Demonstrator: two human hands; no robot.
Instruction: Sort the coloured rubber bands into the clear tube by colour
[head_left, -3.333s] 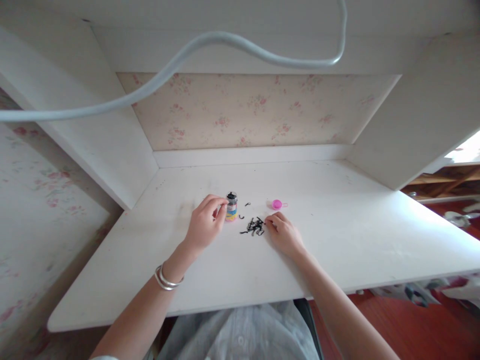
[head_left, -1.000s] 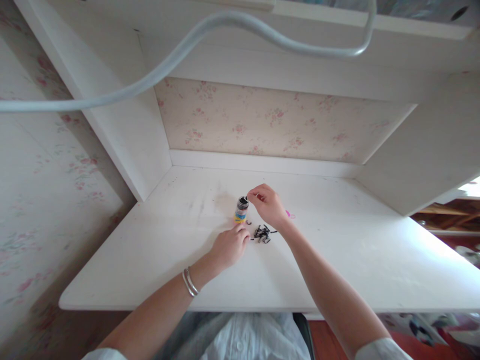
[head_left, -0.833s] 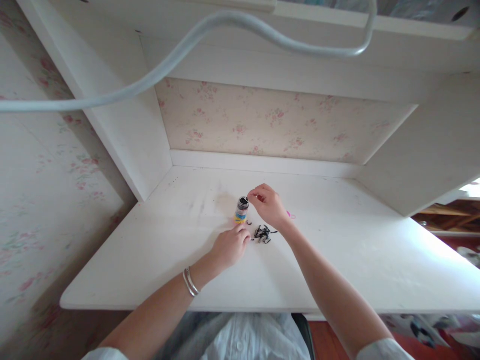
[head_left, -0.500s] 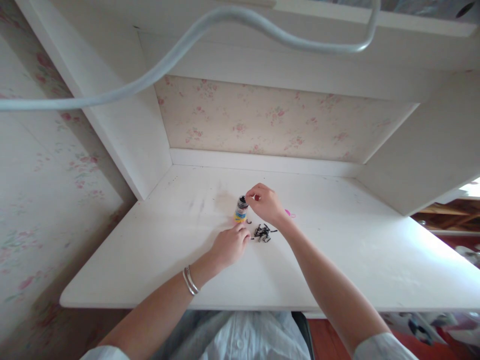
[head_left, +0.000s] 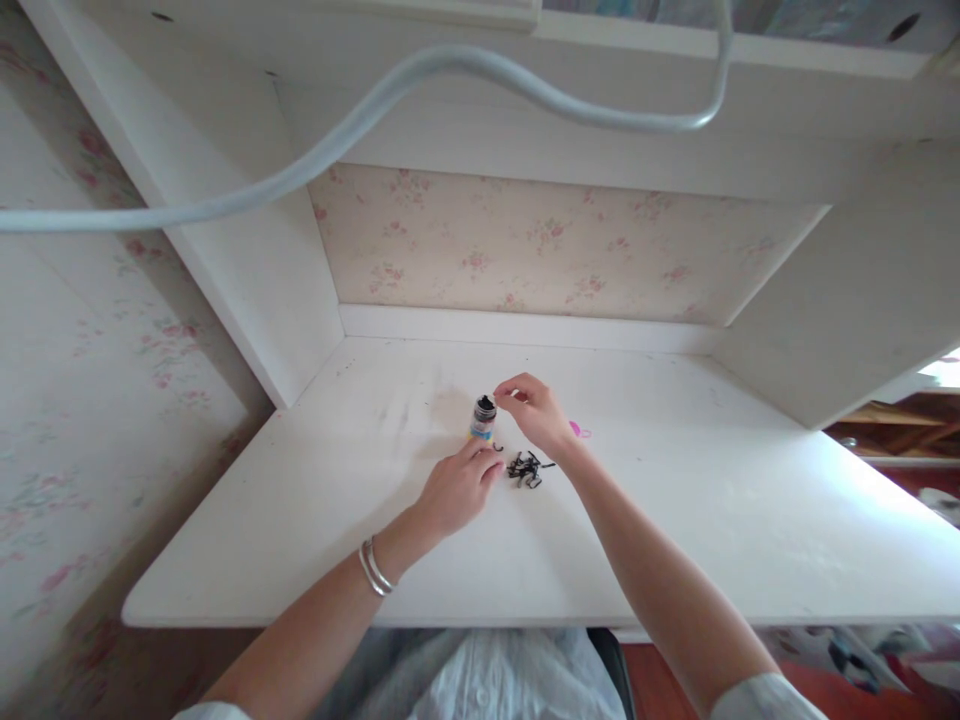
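Note:
A small clear jar (head_left: 484, 420) with a blue and yellow label stands upright on the white desk, with black pieces showing at its open mouth. My left hand (head_left: 459, 487) is at the jar's lower front, its fingers closed against it and hiding its base. Just right of the jar's mouth, my right hand (head_left: 531, 408) has thumb and fingertips pinched together. Whatever may be between them is too small to make out. A loose pile of short, curled black strips (head_left: 527, 469) lies right of my left hand. One single black curl (head_left: 498, 447) rests beside the jar.
A pink object with a loop (head_left: 577, 429) lies behind my right wrist. The white desk (head_left: 300, 520) has side panels left and right and a low ledge at the back. Overhead, a thick white cable (head_left: 465, 60) crosses the view.
My right hand's fingertips have drawn slightly away from the jar's mouth. My left fingers have moved up and now cover more of the jar's lower part. The view has tilted slightly.

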